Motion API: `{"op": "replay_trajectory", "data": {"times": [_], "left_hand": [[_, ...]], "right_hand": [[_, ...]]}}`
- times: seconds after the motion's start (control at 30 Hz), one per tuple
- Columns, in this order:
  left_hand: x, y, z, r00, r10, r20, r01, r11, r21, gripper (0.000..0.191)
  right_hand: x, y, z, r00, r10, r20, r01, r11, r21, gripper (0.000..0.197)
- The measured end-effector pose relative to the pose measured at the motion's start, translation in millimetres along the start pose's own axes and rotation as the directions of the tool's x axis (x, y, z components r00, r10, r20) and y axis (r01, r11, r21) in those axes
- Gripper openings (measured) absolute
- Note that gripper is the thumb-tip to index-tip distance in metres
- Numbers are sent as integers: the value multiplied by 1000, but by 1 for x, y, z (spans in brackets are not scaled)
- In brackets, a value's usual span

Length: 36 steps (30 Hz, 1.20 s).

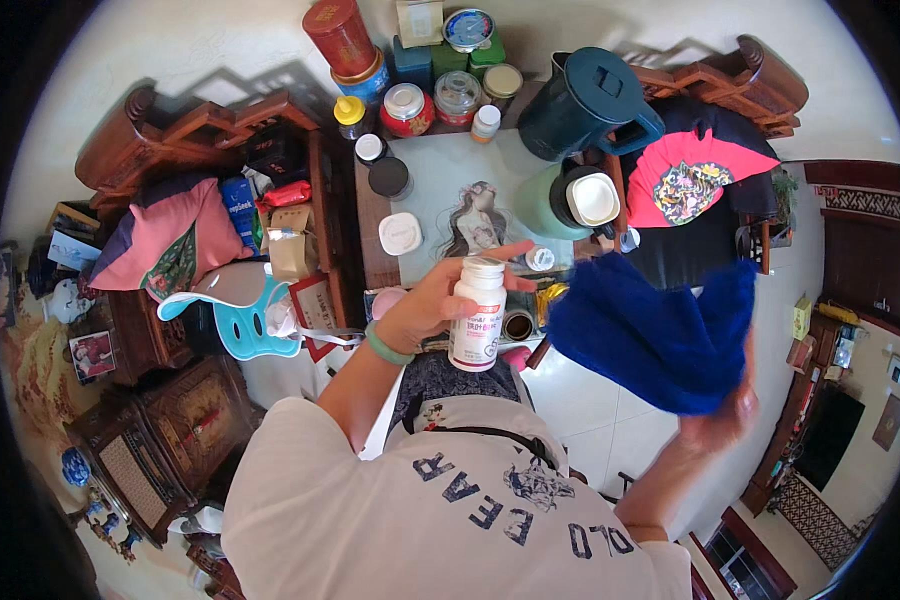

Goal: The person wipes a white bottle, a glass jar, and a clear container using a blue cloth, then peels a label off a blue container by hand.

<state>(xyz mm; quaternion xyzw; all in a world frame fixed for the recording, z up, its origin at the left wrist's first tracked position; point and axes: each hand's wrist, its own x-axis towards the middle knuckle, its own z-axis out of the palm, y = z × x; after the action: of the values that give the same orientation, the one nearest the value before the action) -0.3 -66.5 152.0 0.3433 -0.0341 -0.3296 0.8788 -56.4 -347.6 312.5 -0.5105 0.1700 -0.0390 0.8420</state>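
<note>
My left hand (433,304) grips a white plastic pill bottle (478,330) upright in front of my waist. Its printed label faces me, and the bare neck shows at the top. A small white ribbed cap (541,258) rests on the table just beyond my fingers. Out to the right, my right hand (724,421) holds up a dark blue cloth (649,330), which is spread wide and hides most of the fingers. Below the cloth the wrist and forearm are visible.
On the small table (427,161) stand a dark kettle (596,97), a green vacuum flask (540,199), a white-lidded jar (400,234) and several canisters along the wall. An open brown-filled cup (517,325) sits at the near edge. Wooden armchairs with cushions (184,229) flank both sides.
</note>
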Motion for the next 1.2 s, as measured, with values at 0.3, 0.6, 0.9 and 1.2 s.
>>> {"op": "replay_trajectory", "data": {"times": [0.3,0.6,0.9,1.2], "left_hand": [[-8,-1,-46,988,-16,-151,7,998,-60,54],[-15,30,-89,925,139,-355,-125,990,62,50],[-43,29,-150,496,618,-610,-115,743,659,45],[-26,-8,-214,540,579,-611,-29,739,673,49]], "right_hand": [[79,167,70,931,274,242,-271,962,-45,91],[170,252,80,917,64,394,229,724,-651,49],[207,360,47,829,364,425,541,-331,-773,68],[233,401,63,842,250,479,539,-438,-719,57]]}}
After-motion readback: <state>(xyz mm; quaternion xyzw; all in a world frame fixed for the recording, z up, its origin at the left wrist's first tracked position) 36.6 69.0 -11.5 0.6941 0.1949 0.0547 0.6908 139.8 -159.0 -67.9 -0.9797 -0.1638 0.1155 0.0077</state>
